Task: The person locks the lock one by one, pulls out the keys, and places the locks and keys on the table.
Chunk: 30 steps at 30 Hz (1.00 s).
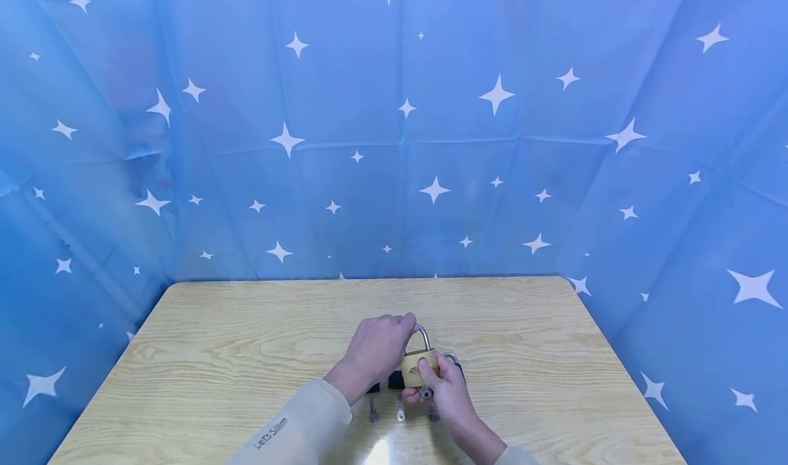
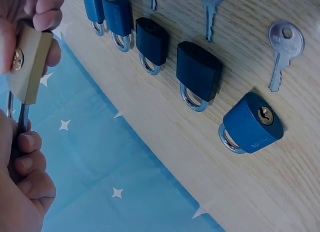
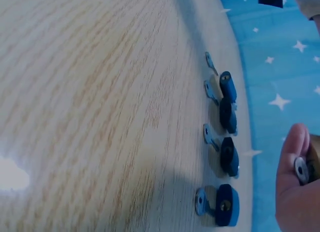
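Brass padlock (image 2: 27,62) between two hands, above a row of blue padlocks (image 2: 200,72) and keys (image 2: 282,50).

From the head camera, both hands (image 1: 406,366) cover most of the padlocks on the table, and the keys (image 1: 400,410) at the lower middle are too small to make out. In the right wrist view, the brass padlock (image 3: 315,162) is cut off at the right edge.
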Available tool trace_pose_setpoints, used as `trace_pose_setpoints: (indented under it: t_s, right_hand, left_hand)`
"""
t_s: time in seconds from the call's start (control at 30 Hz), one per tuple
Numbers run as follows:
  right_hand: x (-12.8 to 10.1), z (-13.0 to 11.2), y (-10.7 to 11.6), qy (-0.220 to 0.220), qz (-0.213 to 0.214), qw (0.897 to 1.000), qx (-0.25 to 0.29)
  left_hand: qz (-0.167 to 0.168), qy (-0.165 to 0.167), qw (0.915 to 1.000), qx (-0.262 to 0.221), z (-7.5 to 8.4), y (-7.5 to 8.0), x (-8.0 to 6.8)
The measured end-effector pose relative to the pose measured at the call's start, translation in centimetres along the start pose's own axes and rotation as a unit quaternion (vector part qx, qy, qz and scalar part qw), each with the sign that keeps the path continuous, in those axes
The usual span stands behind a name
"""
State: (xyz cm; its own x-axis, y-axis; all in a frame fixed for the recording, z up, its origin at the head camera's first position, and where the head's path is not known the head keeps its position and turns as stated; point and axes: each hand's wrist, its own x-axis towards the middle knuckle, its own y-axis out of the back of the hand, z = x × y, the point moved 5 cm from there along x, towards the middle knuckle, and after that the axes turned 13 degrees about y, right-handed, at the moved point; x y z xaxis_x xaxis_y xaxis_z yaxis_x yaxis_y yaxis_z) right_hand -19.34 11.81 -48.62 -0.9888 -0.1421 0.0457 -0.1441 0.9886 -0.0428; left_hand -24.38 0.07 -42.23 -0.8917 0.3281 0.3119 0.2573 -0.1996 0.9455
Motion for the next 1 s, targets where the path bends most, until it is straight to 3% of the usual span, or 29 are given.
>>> trace_pose_setpoints:
  t_s: [0.17, 0.5, 0.8, 1.0]
  right_hand:
    - [0.0, 0.0, 0.2, 0.002, 0.010, 1.000, -0.003]
    - [0.1, -0.6, 0.2, 0.001, 0.035, 0.999, -0.022]
    - [0.4, -0.8, 0.5, -0.010, 0.032, 0.999, -0.019]
    - [0.1, -0.6, 0.5, -0.010, 0.023, 0.999, -0.019]
  left_hand:
    - [0.000, 0.002, 1.0000, 0.000, 0.1, -0.1, 0.2]
    - [-0.003, 0.013, 0.9987, -0.050, 0.1, -0.3, 0.6]
    - [-0.046, 0.037, 0.9946, -0.086, 0.0, -0.5, 0.5]
    - [-0.058, 0.032, 0.9938, -0.089, 0.3, -1.3, -0.1]
